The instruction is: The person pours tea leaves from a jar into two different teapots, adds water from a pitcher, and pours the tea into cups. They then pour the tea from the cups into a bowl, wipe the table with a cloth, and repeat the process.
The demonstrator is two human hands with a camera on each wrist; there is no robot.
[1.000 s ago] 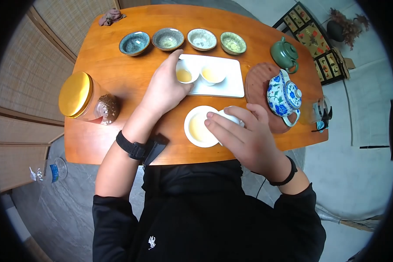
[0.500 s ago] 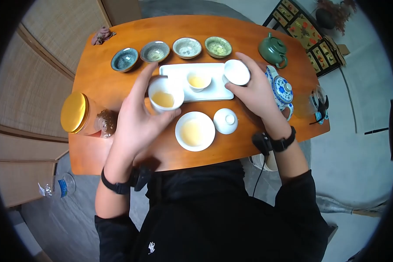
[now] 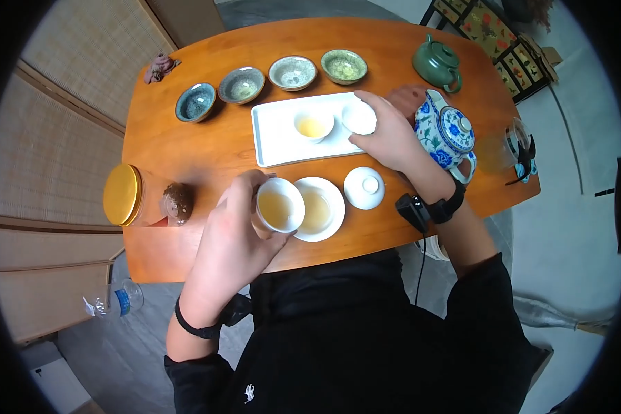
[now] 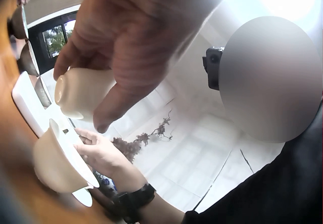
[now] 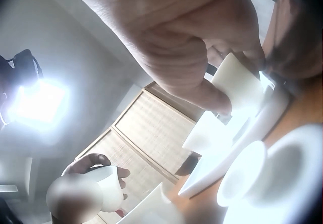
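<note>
My left hand (image 3: 231,231) grips a white teacup (image 3: 281,207) of pale yellow tea, thumb on the near side, tilted close beside the gaiwan bowl (image 3: 327,212). The bowl also contains tea, and the teacup overlaps its left rim in the head view. At the right end of the white tray (image 3: 269,146), my right hand (image 3: 395,136) holds a second white teacup (image 3: 358,119) between thumb and fingers. Seen from the right wrist, that teacup (image 5: 236,85) is low at the tray. A third teacup (image 3: 313,127) with tea stands mid-tray. The gaiwan lid (image 3: 364,188) lies right of the bowl.
Several glazed bowls (image 3: 293,73) line up behind the tray. On the right are a blue-and-white teapot (image 3: 445,134), a green teapot (image 3: 437,63) and a glass pitcher (image 3: 496,155). A gold-lidded jar (image 3: 123,194) lies at the left; a crumpled cloth (image 3: 161,68) sits far left.
My left hand lifted its teacup off the tray and brought it toward me, to the gaiwan bowl. My right hand left the lid beside the bowl and moved to the tray's right end with a teacup.
</note>
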